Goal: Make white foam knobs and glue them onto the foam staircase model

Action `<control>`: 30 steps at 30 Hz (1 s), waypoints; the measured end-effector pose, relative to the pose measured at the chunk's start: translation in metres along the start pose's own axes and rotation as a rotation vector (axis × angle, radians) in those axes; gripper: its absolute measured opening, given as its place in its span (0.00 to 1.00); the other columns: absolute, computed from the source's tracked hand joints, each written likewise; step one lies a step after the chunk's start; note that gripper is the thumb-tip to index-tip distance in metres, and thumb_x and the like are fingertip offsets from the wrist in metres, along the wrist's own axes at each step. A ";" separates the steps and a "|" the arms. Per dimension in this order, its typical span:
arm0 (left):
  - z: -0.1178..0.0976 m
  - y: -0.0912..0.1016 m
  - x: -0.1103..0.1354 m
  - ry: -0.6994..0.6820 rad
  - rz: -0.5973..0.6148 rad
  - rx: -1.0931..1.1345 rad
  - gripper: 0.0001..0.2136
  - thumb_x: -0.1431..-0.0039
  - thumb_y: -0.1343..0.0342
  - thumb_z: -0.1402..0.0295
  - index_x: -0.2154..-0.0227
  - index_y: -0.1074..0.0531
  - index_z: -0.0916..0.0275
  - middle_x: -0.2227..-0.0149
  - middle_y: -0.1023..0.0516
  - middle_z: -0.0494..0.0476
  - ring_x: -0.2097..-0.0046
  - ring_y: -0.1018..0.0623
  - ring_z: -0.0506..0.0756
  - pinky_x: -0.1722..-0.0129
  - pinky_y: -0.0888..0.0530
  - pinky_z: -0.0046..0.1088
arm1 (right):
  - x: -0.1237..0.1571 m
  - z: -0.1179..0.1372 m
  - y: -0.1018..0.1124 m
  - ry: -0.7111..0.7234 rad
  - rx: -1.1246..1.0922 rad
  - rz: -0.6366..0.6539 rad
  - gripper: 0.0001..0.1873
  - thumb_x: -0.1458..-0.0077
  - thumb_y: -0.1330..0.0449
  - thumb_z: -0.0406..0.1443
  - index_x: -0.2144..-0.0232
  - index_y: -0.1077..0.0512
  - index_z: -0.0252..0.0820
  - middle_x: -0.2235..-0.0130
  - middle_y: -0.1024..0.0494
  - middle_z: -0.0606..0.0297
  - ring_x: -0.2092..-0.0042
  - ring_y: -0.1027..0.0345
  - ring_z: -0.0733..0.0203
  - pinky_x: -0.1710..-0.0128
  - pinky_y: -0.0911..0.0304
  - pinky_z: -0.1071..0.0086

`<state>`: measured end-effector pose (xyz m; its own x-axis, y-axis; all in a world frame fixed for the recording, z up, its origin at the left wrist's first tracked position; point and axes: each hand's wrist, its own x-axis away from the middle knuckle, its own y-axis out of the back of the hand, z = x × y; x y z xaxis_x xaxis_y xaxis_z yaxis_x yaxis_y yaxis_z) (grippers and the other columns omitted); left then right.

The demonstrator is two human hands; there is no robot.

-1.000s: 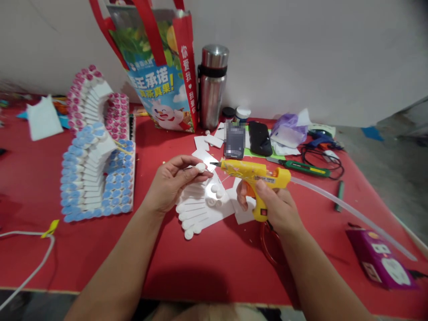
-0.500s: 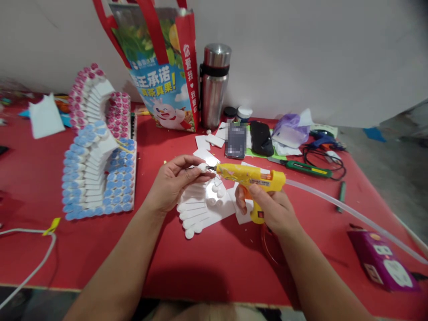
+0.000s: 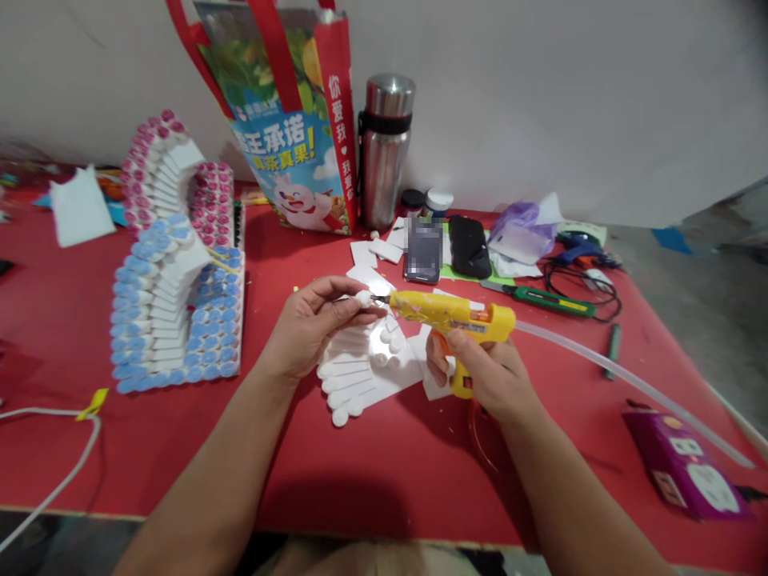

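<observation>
A yellow glue gun [image 3: 426, 309] points left, a long translucent glue stick [image 3: 630, 390] trailing right behind it. A small white piece [image 3: 363, 298] is at its dark nozzle [image 3: 380, 299].

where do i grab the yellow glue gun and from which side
The glue gun is probably best gripped by its handle, coming from the right, where the right hand wraps it. It hangs below the line from nozzle, pointing left at the white piece in the left hand, to the clear stick trailing right.

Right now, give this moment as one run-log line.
left grip: pinching white disc | right grip: holding yellow glue gun | nozzle: at disc, contact unclear | below: white fanned piece on red tabletop
</observation>
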<state>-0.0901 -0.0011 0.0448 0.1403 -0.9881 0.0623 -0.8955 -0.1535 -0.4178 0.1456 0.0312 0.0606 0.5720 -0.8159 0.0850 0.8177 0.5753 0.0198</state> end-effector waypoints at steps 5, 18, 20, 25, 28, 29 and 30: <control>0.001 0.001 0.000 -0.005 0.025 0.023 0.10 0.44 0.30 0.71 0.60 0.20 0.64 0.62 0.15 0.57 0.61 0.13 0.56 0.57 0.16 0.27 | -0.001 -0.001 0.000 0.011 0.005 -0.010 0.30 0.38 0.42 0.58 0.79 0.33 0.41 0.79 0.31 0.65 0.77 0.37 0.64 0.76 0.41 0.68; 0.002 0.001 -0.001 -0.013 0.031 0.063 0.09 0.45 0.30 0.72 0.61 0.20 0.64 0.63 0.15 0.56 0.63 0.14 0.54 0.57 0.16 0.26 | -0.002 -0.003 -0.001 0.062 0.038 -0.020 0.31 0.36 0.43 0.56 0.81 0.35 0.41 0.80 0.33 0.67 0.77 0.38 0.66 0.77 0.44 0.69; 0.002 0.001 -0.001 -0.017 0.027 0.068 0.09 0.45 0.30 0.72 0.61 0.20 0.64 0.63 0.15 0.56 0.62 0.14 0.54 0.57 0.16 0.25 | -0.003 -0.004 -0.001 0.061 0.040 -0.020 0.31 0.36 0.43 0.56 0.81 0.35 0.41 0.80 0.34 0.67 0.78 0.39 0.67 0.77 0.44 0.69; 0.001 0.000 -0.002 -0.019 -0.002 0.069 0.10 0.47 0.29 0.71 0.62 0.20 0.64 0.64 0.15 0.56 0.62 0.14 0.54 0.59 0.17 0.23 | -0.003 -0.006 0.000 0.051 0.063 -0.023 0.32 0.37 0.43 0.58 0.81 0.35 0.41 0.80 0.34 0.67 0.78 0.38 0.66 0.77 0.43 0.69; 0.001 -0.001 -0.002 -0.023 -0.023 0.059 0.11 0.48 0.28 0.70 0.62 0.21 0.64 0.65 0.15 0.56 0.63 0.14 0.54 0.59 0.17 0.24 | -0.003 -0.008 0.000 0.046 0.096 -0.023 0.32 0.36 0.44 0.57 0.81 0.34 0.41 0.80 0.32 0.66 0.77 0.37 0.66 0.76 0.42 0.69; 0.002 -0.001 -0.002 -0.027 -0.027 0.053 0.11 0.47 0.28 0.70 0.62 0.21 0.64 0.65 0.15 0.55 0.63 0.14 0.54 0.59 0.17 0.25 | -0.003 -0.008 0.001 0.048 0.093 -0.019 0.32 0.36 0.44 0.57 0.81 0.34 0.41 0.80 0.32 0.66 0.77 0.36 0.65 0.76 0.42 0.69; 0.002 -0.001 -0.001 -0.036 -0.032 0.043 0.10 0.47 0.29 0.70 0.62 0.21 0.64 0.66 0.15 0.55 0.63 0.14 0.53 0.58 0.17 0.25 | -0.003 -0.008 0.001 0.052 0.077 -0.009 0.31 0.36 0.44 0.57 0.81 0.33 0.41 0.80 0.31 0.66 0.77 0.36 0.65 0.75 0.42 0.68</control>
<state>-0.0886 0.0004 0.0429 0.1848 -0.9818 0.0436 -0.8712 -0.1842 -0.4550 0.1450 0.0334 0.0527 0.5688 -0.8218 0.0325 0.8165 0.5690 0.0976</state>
